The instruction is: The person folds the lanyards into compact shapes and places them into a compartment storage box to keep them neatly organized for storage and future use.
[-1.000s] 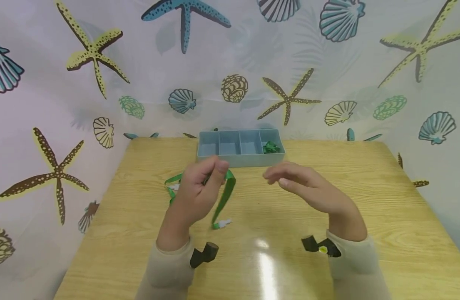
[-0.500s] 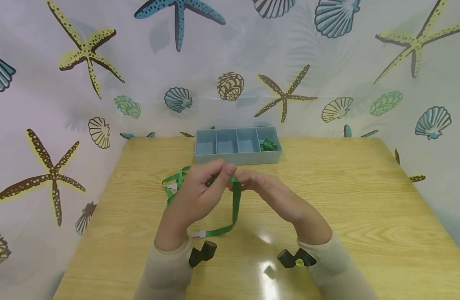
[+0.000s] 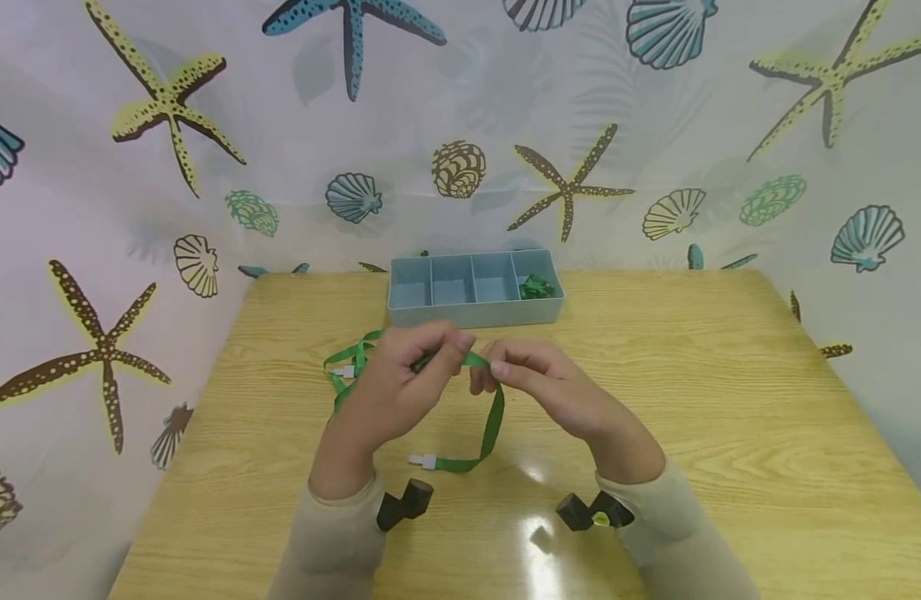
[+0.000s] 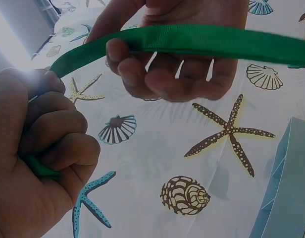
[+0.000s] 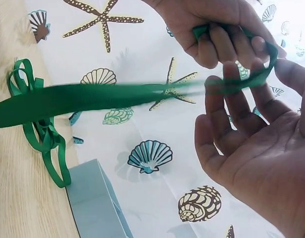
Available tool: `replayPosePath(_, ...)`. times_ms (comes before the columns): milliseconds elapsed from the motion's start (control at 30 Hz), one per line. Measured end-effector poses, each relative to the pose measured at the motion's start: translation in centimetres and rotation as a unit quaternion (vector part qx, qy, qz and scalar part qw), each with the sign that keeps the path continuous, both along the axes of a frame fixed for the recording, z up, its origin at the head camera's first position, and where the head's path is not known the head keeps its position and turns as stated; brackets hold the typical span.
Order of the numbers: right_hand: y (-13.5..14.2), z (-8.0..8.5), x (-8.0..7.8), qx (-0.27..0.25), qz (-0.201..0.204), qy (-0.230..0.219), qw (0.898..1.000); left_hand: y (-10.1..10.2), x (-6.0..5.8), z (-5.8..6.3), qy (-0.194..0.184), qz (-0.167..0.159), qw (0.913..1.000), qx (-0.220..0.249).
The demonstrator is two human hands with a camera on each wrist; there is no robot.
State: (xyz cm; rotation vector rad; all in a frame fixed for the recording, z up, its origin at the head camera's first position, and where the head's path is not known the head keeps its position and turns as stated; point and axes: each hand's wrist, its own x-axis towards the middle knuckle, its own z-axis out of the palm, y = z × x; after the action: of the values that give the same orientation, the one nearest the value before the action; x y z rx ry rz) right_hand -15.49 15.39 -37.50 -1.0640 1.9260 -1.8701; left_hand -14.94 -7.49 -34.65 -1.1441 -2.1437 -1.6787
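My left hand (image 3: 400, 379) grips a green lanyard (image 3: 492, 425); part of its strap is bunched inside the curled fingers in the left wrist view. From there the strap runs across to my right hand (image 5: 251, 131), where it lies over the loosely bent fingers with the thumb beside it. The lanyard's other end hangs in a curve, ending in a white plastic clip (image 3: 422, 461) above the wooden table. More green lanyards (image 3: 358, 354) with a white clip lie on the table behind my left hand, partly hidden by it.
A light blue tray (image 3: 475, 314) with several compartments stands at the back of the wooden table (image 3: 670, 375). A bundled green lanyard (image 3: 537, 287) lies in its rightmost compartment. A white cloth (image 3: 295, 150) printed with starfish and shells surrounds the table.
My right hand has moved left to the strap beside my left hand. The strap is now drawn to the right between both hands, and its clip end has swung about below.
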Motion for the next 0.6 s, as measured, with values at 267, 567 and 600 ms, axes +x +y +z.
replayPosePath(267, 1.1, 0.5, 0.2, -0.034, 0.033, -0.033, 0.998, -1.0, -0.6, -0.3, -0.035, 0.026, 0.999, -0.01)
replayPosePath(567, 2.4, 1.3, 0.1, 0.03, 0.003, 0.009, 1.0, -1.7, -0.9, -0.3, -0.053, 0.035, 0.9979, -0.012)
replayPosePath(600, 2.4, 1.4, 0.1, 0.026, 0.004, 0.015, 1.0, -1.7, -0.9, -0.3, -0.056, 0.037, 0.9977, -0.013)
